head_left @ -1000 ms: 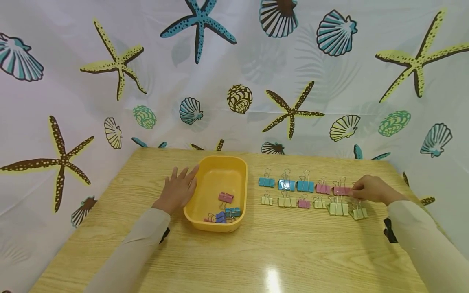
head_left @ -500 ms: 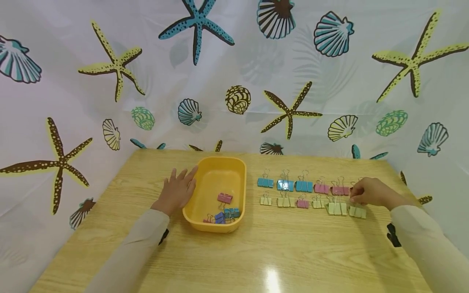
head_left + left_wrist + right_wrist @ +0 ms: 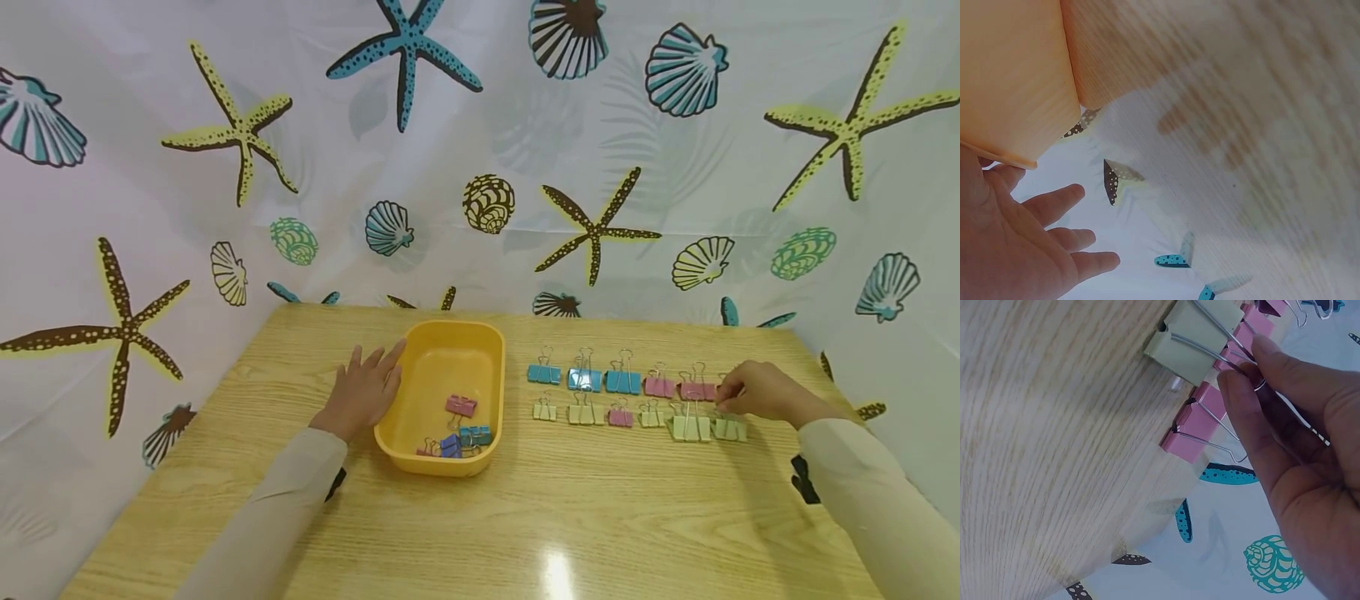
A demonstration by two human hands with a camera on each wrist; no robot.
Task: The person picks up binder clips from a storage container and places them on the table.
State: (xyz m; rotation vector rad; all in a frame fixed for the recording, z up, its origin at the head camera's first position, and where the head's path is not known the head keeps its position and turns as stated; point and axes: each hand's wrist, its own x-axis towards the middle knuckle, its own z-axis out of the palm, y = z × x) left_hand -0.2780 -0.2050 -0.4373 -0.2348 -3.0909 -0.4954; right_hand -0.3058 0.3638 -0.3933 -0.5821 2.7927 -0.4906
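My right hand (image 3: 768, 393) is at the right end of the front row of binder clips. In the right wrist view, its thumb and fingertips pinch the wire handles of a pale green binder clip (image 3: 1194, 339). That clip sits beside a larger pale green binder clip (image 3: 691, 428). Pink binder clips (image 3: 1196, 422) lie just behind it, partly hidden by the hand in the head view. My left hand (image 3: 360, 390) rests at the left side of a yellow tub (image 3: 390, 454), fingers spread and fairly straight. The left wrist view has this hand (image 3: 1029, 237) touching the tub's rim.
Two rows of binder clips stand on the wooden table (image 3: 600, 517), with blue clips (image 3: 584, 379) at the back left. Inside the tub lie a few loose ones, including a pink clip (image 3: 461, 406) and a blue clip (image 3: 476, 436). A patterned cloth (image 3: 450, 275) hangs behind the table.
The pale green clip under my right hand was tilted a second ago. It now stands straighter and slightly farther left, in line with the front row. My left hand has stayed put.
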